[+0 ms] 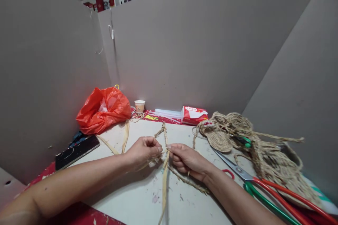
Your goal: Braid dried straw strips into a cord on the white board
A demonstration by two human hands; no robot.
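Note:
My left hand [144, 152] and my right hand [186, 160] meet over the middle of the white board [137, 197], fingers pinched together. Between them they grip a twisted straw cord [164, 134] that runs away from me toward the wall. A loose pale straw strip [164, 186] hangs from the pinch toward me, and a twisted length trails off under my right wrist. Both hands are closed on the straw.
An orange plastic bag [101, 109] sits at the back left, a black phone [76, 151] beside it. A paper cup [139, 106] and a red tissue pack [194, 115] stand by the wall. Woven straw sandals [224, 132] and scissors [237, 169] lie at right.

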